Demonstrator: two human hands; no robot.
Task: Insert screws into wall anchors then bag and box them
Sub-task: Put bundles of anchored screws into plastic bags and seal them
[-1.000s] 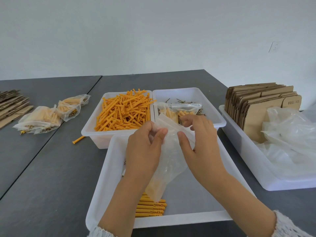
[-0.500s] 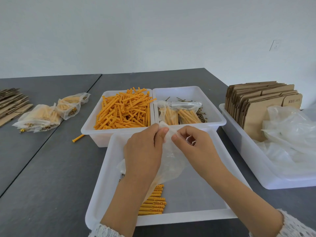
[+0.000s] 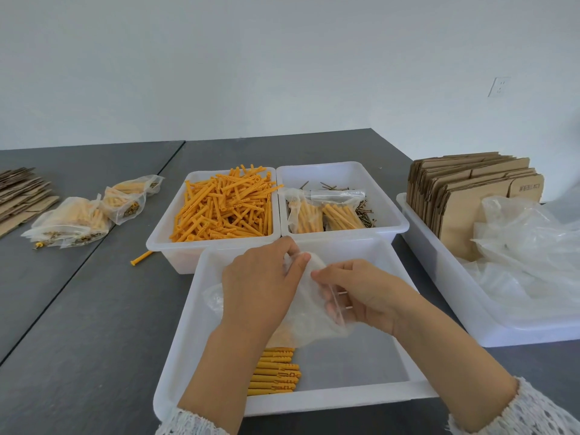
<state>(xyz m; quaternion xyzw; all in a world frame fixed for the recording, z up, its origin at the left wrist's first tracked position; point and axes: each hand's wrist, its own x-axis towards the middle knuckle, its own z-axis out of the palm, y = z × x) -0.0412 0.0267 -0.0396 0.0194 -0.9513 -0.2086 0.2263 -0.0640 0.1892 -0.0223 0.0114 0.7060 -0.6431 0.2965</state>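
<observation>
Clear bag (image 3: 309, 312) held over the near tray (image 3: 194, 312), pinched by both hands at its top edge. Left hand (image 3: 259, 285): grip closed on the bag, thumb and forefinger pinching the rim. Right hand (image 3: 361, 291): grip also closed on the bag, fingers curled round its right side, seen through the plastic. Bag mouth sits between the two thumbs; contents hard to make out, a hint of orange at the lower left.

Row of assembled anchors (image 3: 273, 372) lies flat on the tray floor, below the left wrist, partly hidden by the bag.

Behind the near tray, two smaller trays side by side, touching it: left one (image 3: 163, 243) piled with loose orange anchors (image 3: 224, 205); right one (image 3: 398, 221) holds loose screws (image 3: 365, 211) plus two filled bags (image 3: 323, 208).

Right: long tray (image 3: 439, 271) with upright flat cardboard boxes (image 3: 464, 196) and a heap of empty bags (image 3: 527, 255).

Left on the tabletop (image 3: 78, 309): filled bags (image 3: 88, 215), flat cardboard (image 3: 22, 196) at the edge, one stray anchor (image 3: 141, 258) just beside the anchor tray.
</observation>
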